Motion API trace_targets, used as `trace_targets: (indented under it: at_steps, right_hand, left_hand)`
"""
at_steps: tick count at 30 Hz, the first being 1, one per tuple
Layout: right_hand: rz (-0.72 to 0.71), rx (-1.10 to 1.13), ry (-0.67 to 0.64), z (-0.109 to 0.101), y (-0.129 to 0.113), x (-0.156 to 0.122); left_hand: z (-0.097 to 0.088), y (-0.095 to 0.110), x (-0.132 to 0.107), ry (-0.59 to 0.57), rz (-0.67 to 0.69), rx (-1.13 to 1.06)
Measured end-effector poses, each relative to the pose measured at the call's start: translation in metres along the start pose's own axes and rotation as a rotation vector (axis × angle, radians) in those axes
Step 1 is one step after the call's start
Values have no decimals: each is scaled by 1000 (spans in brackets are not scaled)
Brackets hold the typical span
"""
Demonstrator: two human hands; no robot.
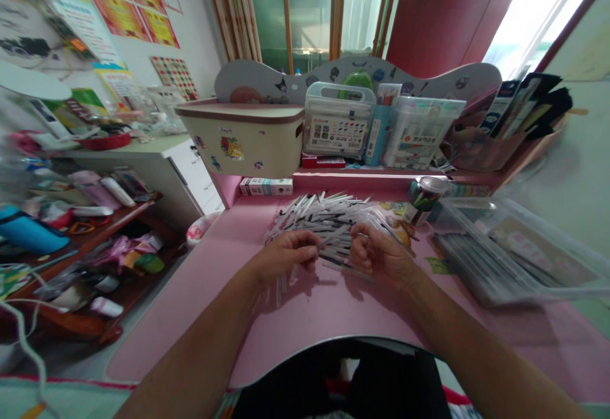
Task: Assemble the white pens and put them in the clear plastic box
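A heap of several white and grey pens (328,215) lies on the pink desk (314,311) in front of me. My left hand (286,255) is closed, pinching one pen (332,237) that points up and right toward my right hand (379,255). The right hand's fingers are curled at the near edge of the heap, close to the tip of that pen; what they grip, if anything, is hidden. Both hands hover just over the near side of the heap.
A clear plastic box (515,250) holding more pens sits at the right. A dark can (422,199) stands behind it. A cream bin (245,136), marker cases (338,120) and a small carton (265,185) line the back shelf. Cluttered shelves (71,241) stand at the left.
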State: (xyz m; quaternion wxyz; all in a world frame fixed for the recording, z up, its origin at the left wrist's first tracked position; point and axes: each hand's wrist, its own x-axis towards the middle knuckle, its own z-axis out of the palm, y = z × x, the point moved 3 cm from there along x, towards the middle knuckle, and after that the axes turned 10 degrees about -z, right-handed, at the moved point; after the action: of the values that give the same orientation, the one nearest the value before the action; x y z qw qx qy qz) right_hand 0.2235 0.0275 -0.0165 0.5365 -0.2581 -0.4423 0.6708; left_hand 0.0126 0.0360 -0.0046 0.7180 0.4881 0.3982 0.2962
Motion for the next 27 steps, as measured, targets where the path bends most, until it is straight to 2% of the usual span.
trace_targets:
  at_steps: [1, 3, 8, 10, 12, 14, 17, 24, 27]
  right_hand:
    - [-33, -79, -13, 1, 1, 0]
    - [-153, -382, -112, 8, 1, -1]
    - [-460, -1100, -486, 44, 11, -13]
    - [-521, -1358, -572, 53, 19, -17]
    - [-509, -1530, -606, 57, 27, -19]
    - [-488, -1578, -626, 57, 32, -19]
    - [-535, -1573, -630, 57, 35, -18]
    - [-622, -1572, -479, 55, 32, -12]
    - [-631, -1587, -470, 55, 35, -12]
  left_hand:
    - [-2, 2, 0, 13, 34, -72]
    - [-7, 5, 0, 50, 100, -202]
    - [-15, 12, 1, 117, 216, -324]
    - [-16, 13, 1, 135, 237, -327]
    - [-17, 13, 1, 156, 249, -323]
    - [-17, 13, 1, 180, 255, -319]
    - [-18, 13, 1, 210, 254, -321]
    - [-16, 13, 1, 237, 235, -310]
    - [-16, 12, 2, 226, 228, -304]
